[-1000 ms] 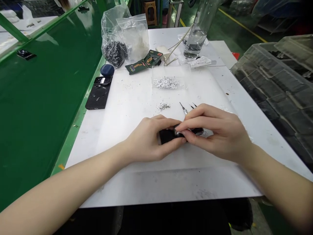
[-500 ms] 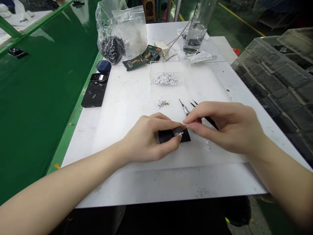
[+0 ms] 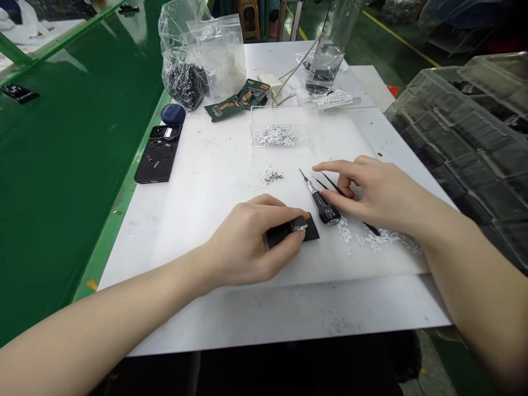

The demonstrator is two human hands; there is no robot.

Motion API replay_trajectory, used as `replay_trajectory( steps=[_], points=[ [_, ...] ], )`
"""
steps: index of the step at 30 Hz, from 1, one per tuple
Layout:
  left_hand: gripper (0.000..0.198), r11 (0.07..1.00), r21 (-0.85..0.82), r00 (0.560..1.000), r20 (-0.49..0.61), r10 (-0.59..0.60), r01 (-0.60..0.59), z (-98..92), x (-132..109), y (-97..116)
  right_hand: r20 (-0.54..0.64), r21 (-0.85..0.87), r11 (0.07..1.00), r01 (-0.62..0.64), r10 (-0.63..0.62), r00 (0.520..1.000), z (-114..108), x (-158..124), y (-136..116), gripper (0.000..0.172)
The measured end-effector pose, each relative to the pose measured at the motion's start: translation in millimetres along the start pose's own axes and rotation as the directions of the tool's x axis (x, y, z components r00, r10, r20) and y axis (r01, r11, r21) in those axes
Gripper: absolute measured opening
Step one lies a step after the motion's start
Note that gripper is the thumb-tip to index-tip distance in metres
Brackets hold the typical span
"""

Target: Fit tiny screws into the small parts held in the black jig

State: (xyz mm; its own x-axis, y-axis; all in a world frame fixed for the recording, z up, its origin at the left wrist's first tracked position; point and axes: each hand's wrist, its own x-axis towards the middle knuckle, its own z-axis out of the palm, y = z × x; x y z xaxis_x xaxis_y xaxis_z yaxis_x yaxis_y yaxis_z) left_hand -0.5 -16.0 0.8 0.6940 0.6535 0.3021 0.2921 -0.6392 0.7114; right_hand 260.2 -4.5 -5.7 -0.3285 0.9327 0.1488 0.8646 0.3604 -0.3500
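Note:
My left hand (image 3: 251,242) is closed on a small black part (image 3: 303,232) that rests on the white mat (image 3: 231,170), thumb and fingers pinching its left end; a small silver piece sits on top of it. My right hand (image 3: 371,190) hovers just right of a small screwdriver (image 3: 320,201) lying on the mat, fingers spread, index finger stretched over black tweezers (image 3: 336,190). The thumb is close to the tweezers; I cannot tell whether it touches them. Tiny white bits (image 3: 371,237) are scattered beneath the right wrist.
A clear tray of small white pieces (image 3: 277,135) and a pinch of dark screws (image 3: 273,176) lie farther back. A black phone (image 3: 159,154), blue case (image 3: 173,114), plastic bags (image 3: 198,60), water bottle (image 3: 328,60) stand at the rear. Stacked clear trays (image 3: 466,137) at right; green conveyor (image 3: 61,165) at left.
My right hand has let go of the black part and moved right and back to the tools. The left hand stays on the part.

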Motion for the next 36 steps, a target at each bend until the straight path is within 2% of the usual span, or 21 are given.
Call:
replay_trajectory(
  steps=[4, 7, 9, 11, 13, 14, 17, 19, 20, 22, 23, 25, 29, 32, 34, 36],
  points=[
    [0.022, 1.000, 0.017, 1.000, -0.004, 0.018, -0.018, 0.7, 0.5, 1.3, -0.025, 0.029, 1.000, 0.006, -0.005, 1.000, -3.3, -2.2, -2.4, 0.040],
    [0.022, 1.000, 0.016, 1.000, -0.025, -0.002, 0.002, 0.7, -0.1, 2.6, -0.158, 0.193, 0.981, -0.015, 0.046, 0.986, -7.0, -3.9, -6.7, 0.024],
    [0.022, 1.000, 0.004, 0.999, -0.023, -0.023, 0.023, 0.6, -0.4, 3.1, -0.305, 0.339, 0.941, -0.018, 0.128, 0.944, -8.6, -3.9, -10.3, 0.016],
    [0.022, 0.999, -0.017, 0.999, -0.018, -0.030, 0.030, 0.7, -0.1, 2.9, -0.425, 0.479, 0.878, 0.023, 0.209, 0.881, -10.3, -3.0, -13.2, 0.013],
    [0.022, 0.999, -0.036, 1.000, -0.021, -0.023, 0.022, 1.1, 0.6, 2.2, -0.465, 0.635, 0.767, 0.093, 0.283, 0.839, -13.6, -1.9, -14.8, 0.019],
    [0.022, 0.999, -0.041, 0.999, -0.029, -0.019, 0.018, 1.3, 1.0, 1.9, -0.441, 0.725, 0.678, 0.121, 0.323, 0.837, -16.3, -1.5, -15.3, 0.026],
    [0.023, 0.999, -0.046, 0.999, -0.047, -0.020, 0.018, 1.9, 1.3, 1.3, -0.249, 0.921, 0.378, 0.091, 0.395, 0.884, -25.8, 0.5, -18.3, 0.040],
    [0.022, 0.999, -0.048, 0.999, -0.046, -0.009, 0.007, 2.0, 0.9, 1.3, -0.137, 0.961, 0.275, 0.029, 0.383, 0.914, -28.9, 4.7, -24.2, 0.033],
    [0.022, 0.999, -0.049, 0.999, -0.043, -0.004, 0.002, 2.0, 0.7, 1.2, -0.113, 0.955, 0.295, -0.002, 0.373, 0.921, -28.2, 8.0, -28.7, 0.027],
    [0.021, 0.999, -0.052, 0.999, -0.046, 0.008, -0.011, 2.2, 0.2, 0.9, -0.127, 0.915, 0.401, -0.035, 0.368, 0.921, -21.2, 16.4, -39.8, 0.015],
    [0.021, 0.998, -0.061, 0.998, -0.054, 0.018, -0.022, 2.6, 0.1, 0.6, -0.173, 0.870, 0.492, -0.033, 0.366, 0.914, -15.5, 20.9, -45.6, 0.015],
    [0.022, 0.993, -0.096, 0.996, -0.073, 0.055, -0.062, 3.7, 0.0, -0.3, -0.210, 0.811, 0.585, -0.022, 0.326, 0.922, -1.9, 28.4, -55.5, 0.016],
    [0.024, 0.980, -0.157, 0.991, -0.087, 0.106, -0.119, 6.4, -0.2, -1.4, -0.112, 0.704, 0.706, -0.074, 0.213, 0.971, 20.3, 33.6, -62.8, 0.019],
    [0.026, 0.979, -0.178, 0.994, -0.070, 0.084, -0.095, 7.9, -1.4, -1.1, -0.145, 0.572, 0.820, -0.038, 0.146, 0.979, 27.1, 31.2, -61.2, 0.018],
    [0.029, 0.979, -0.192, 0.996, -0.063, 0.064, -0.075, 8.2, -2.3, -1.1, -0.151, 0.506, 0.861, -0.050, 0.146, 0.978, 29.1, 29.4, -60.0, 0.017],
    [0.029, 0.976, -0.210, 0.998, -0.046, 0.049, -0.057, 7.9, -2.6, -1.5, -0.141, 0.471, 0.875, -0.113, 0.202, 0.969, 30.5, 28.1, -59.4, 0.016]
  ],
)
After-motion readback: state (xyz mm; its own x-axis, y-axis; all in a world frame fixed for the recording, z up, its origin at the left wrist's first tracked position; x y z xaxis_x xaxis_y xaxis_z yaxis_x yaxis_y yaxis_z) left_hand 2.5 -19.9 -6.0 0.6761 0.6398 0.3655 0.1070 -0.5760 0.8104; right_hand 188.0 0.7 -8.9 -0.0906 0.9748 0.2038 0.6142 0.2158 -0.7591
